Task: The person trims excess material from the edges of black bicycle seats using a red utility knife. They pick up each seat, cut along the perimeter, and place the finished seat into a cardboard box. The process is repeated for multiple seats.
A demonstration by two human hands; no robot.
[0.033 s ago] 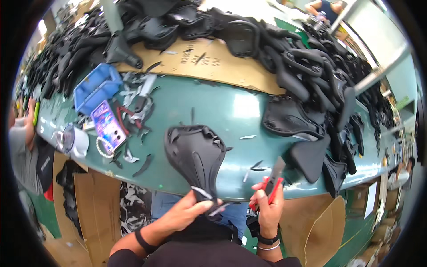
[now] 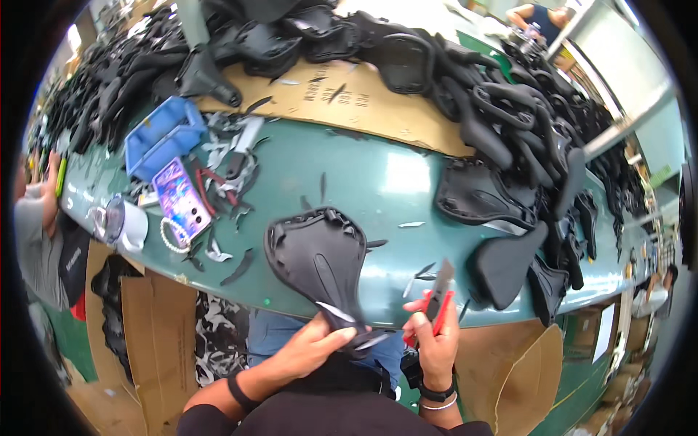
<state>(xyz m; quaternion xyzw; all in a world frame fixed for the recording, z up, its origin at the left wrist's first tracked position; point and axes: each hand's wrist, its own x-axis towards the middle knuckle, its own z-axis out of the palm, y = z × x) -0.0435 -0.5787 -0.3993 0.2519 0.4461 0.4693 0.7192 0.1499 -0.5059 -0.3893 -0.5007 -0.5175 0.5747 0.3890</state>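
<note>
A black bicycle saddle point(image 2: 316, 254) lies underside up across the table's near edge, its wide end away from me and its narrow nose toward me. My left hand point(image 2: 314, 347) grips the nose, thumb on top. White slivers of trim show along that narrow end. To the right of the saddle, my right hand point(image 2: 434, 340) is wrapped round a red utility knife point(image 2: 437, 309). The blade points up and away from me, apart from the saddle. Thin offcuts point(image 2: 422, 273) lie on the table just beyond the knife.
Black saddles point(image 2: 502, 265) are heaped at the right and along the back, by a flat cardboard sheet point(image 2: 305, 102). On the left sit a blue bin point(image 2: 163, 138), a phone point(image 2: 180, 200), a clear jug point(image 2: 127, 224) and scraps. Cardboard boxes point(image 2: 163, 327) stand below. A person point(image 2: 43, 240) is at far left.
The saddle has turned slightly, its wide end swinging a little left and its nose a little right. My right hand has shifted slightly left with the knife.
</note>
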